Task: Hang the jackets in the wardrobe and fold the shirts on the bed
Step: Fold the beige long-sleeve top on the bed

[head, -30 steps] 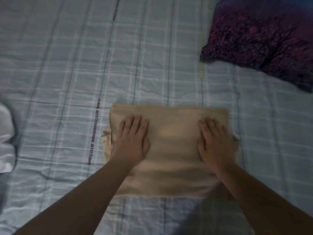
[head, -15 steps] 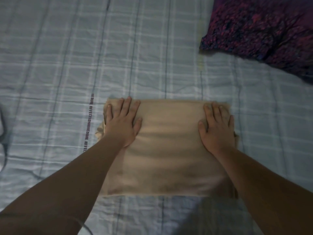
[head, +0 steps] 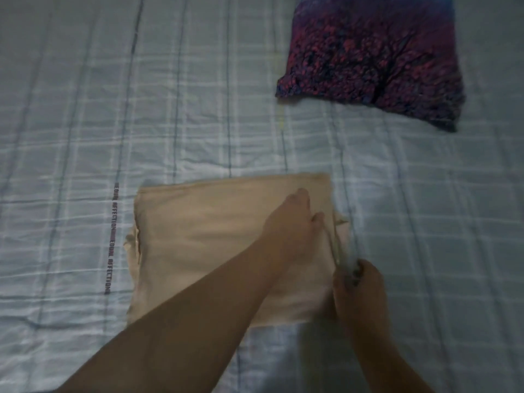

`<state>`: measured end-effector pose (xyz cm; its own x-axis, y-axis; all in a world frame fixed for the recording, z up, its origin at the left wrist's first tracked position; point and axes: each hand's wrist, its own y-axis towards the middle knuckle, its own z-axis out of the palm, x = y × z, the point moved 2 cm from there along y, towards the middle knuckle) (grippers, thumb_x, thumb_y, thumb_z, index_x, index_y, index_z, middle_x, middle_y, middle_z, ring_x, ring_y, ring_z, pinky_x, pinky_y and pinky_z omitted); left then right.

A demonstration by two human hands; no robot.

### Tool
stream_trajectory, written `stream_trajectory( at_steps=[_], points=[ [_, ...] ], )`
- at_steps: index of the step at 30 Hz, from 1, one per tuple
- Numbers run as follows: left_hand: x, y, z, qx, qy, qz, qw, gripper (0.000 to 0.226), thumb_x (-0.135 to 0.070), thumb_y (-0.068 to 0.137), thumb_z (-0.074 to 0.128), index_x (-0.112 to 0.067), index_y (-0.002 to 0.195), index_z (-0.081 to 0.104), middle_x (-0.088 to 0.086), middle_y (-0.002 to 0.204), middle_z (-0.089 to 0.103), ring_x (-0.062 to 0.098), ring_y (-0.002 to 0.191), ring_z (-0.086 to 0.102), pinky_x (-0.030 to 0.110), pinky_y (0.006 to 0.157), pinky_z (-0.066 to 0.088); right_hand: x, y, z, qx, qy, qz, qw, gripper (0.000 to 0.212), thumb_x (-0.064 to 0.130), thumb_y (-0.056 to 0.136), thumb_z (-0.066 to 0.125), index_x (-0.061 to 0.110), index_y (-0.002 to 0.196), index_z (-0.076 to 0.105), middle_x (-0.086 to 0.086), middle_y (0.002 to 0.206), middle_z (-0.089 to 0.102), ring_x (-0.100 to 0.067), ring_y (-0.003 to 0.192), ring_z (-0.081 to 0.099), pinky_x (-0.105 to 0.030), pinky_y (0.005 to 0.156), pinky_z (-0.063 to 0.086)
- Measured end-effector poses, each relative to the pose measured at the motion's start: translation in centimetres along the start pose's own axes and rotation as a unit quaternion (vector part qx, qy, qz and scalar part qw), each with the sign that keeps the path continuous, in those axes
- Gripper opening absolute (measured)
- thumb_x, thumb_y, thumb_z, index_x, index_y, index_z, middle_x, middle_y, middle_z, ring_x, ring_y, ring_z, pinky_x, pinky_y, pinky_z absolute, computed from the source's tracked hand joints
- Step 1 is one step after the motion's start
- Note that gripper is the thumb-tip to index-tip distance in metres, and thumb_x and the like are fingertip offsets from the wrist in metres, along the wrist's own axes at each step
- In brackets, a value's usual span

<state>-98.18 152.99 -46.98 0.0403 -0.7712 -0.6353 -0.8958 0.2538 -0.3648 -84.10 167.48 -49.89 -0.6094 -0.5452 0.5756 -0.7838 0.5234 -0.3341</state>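
While pinching raised right edge of beige shirt [head: 215, 245] in curled right hand [head: 360, 290], gripping same edge farther up with left hand [head: 295, 222], crossed over cloth. Lying folded into rectangle, flat on checked bedsheet [head: 198, 109]. Well apart at far right: purple patterned garment [head: 368, 58].

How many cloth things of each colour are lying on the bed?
Beige: 1, the folded shirt
Purple and pink: 1, the patterned cloth
Total: 2
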Motion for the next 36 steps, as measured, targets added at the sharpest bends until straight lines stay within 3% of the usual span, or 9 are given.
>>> stream_trajectory(
  at_steps=[6, 9, 14, 16, 18, 21, 26, 30, 36],
  points=[
    [-4.0, 2.5, 6.7, -0.003, 0.076, -0.115, 0.990, 0.089, -0.075, 0.073, 0.062, -0.010, 0.127, 0.038, 0.013, 0.128, 0.048, 0.034, 0.114, 0.055, 0.043, 0.090, 0.046, -1.7, -1.2, 1.1, 0.070, 0.024, 0.099, 0.992, 0.038, 0.064, 0.082, 0.055, 0.034, 0.104, 0.049, 0.013, 0.082, 0.067, -0.015, 0.080, 0.067, -0.035, 0.072, 0.052],
    [-4.0, 3.4, 8.1, -0.012, 0.122, -0.119, 0.985, 0.084, -0.059, 0.080, 0.065, -0.006, 0.133, 0.028, 0.015, 0.130, 0.042, 0.032, 0.116, 0.053, 0.042, 0.087, 0.048, -1.7, -1.3, 1.3, 0.098, 0.055, 0.121, 0.986, 0.033, 0.042, 0.078, 0.069, 0.035, 0.101, 0.046, 0.008, 0.081, 0.068, -0.018, 0.077, 0.068, -0.039, 0.072, 0.054],
    [-3.6, 3.4, 7.5, -0.022, 0.109, -0.121, 0.986, 0.053, -0.023, 0.088, 0.059, -0.004, 0.129, 0.032, 0.015, 0.130, 0.047, 0.030, 0.114, 0.058, 0.039, 0.086, 0.049, -0.4, -1.1, 0.7, 0.120, 0.074, 0.144, 0.979, 0.030, 0.026, 0.078, 0.074, 0.031, 0.092, 0.048, 0.014, 0.074, 0.059, -0.013, 0.073, 0.061, -0.023, 0.062, 0.043],
    [-3.3, 3.0, 6.3, -0.013, 0.047, -0.108, 0.993, 0.044, -0.016, 0.088, 0.057, -0.002, 0.125, 0.037, 0.014, 0.126, 0.050, 0.030, 0.111, 0.058, 0.038, 0.085, 0.047, 0.6, -1.4, 0.4, 0.147, 0.057, 0.127, 0.979, 0.016, 0.022, 0.080, 0.068, 0.024, 0.084, 0.053, 0.010, 0.068, 0.059, -0.008, 0.063, 0.056, -0.017, 0.052, 0.038],
    [-2.9, 2.1, 4.2, -0.015, -0.041, -0.090, 0.995, 0.036, -0.012, 0.088, 0.056, -0.003, 0.120, 0.044, 0.016, 0.118, 0.055, 0.033, 0.105, 0.058, 0.036, 0.080, 0.044, 2.1, -2.6, 0.2, 0.151, 0.054, 0.099, 0.982, 0.012, 0.018, 0.078, 0.064, 0.017, 0.085, 0.055, 0.001, 0.064, 0.059, -0.016, 0.061, 0.057, -0.028, 0.053, 0.040],
    [-1.9, 0.2, 0.0, -0.027, -0.191, -0.029, 0.981, 0.053, -0.005, 0.090, 0.056, -0.013, 0.140, 0.042, 0.018, 0.124, 0.060, 0.033, 0.105, 0.060, 0.031, 0.080, 0.046, 5.2, -5.5, 0.2, 0.140, 0.064, 0.051, 0.987, 0.026, 0.024, 0.073, 0.061, 0.033, 0.095, 0.052, 0.012, 0.067, 0.060, -0.010, 0.059, 0.056, -0.030, 0.053, 0.040],
    [3.0, -2.8, -7.2, -0.014, -0.231, 0.042, 0.972, 0.045, 0.005, 0.090, 0.049, -0.014, 0.129, 0.063, 0.008, 0.113, 0.066, -0.004, 0.076, 0.060, 0.019, 0.067, 0.050, 11.3, -10.5, 2.5, 0.176, 0.041, 0.001, 0.984, 0.058, 0.031, 0.073, 0.059, 0.054, 0.121, 0.035, 0.022, 0.081, 0.061, 0.000, 0.069, 0.058, -0.021, 0.058, 0.039],
    [8.7, -4.5, -12.8, -0.030, -0.199, 0.030, 0.979, 0.052, 0.014, 0.083, 0.049, -0.005, 0.130, 0.062, 0.012, 0.135, 0.057, 0.019, 0.122, 0.054, 0.022, 0.105, 0.040, 15.8, -14.7, 5.9, 0.215, 0.021, -0.059, 0.975, 0.068, 0.030, 0.074, 0.053, 0.052, 0.133, 0.028, 0.023, 0.107, 0.062, -0.007, 0.095, 0.063, -0.025, 0.076, 0.045],
    [19.2, -8.6, -18.2, -0.061, -0.186, -0.019, 0.981, 0.067, 0.018, 0.076, 0.049, -0.009, 0.138, 0.055, 0.009, 0.142, 0.051, 0.018, 0.130, 0.048, 0.019, 0.108, 0.037, 19.9, -20.5, 13.5, 0.220, -0.005, -0.147, 0.964, 0.070, 0.021, 0.082, 0.058, 0.041, 0.144, 0.032, 0.019, 0.121, 0.052, -0.008, 0.111, 0.055, -0.022, 0.089, 0.042]
  ],
)
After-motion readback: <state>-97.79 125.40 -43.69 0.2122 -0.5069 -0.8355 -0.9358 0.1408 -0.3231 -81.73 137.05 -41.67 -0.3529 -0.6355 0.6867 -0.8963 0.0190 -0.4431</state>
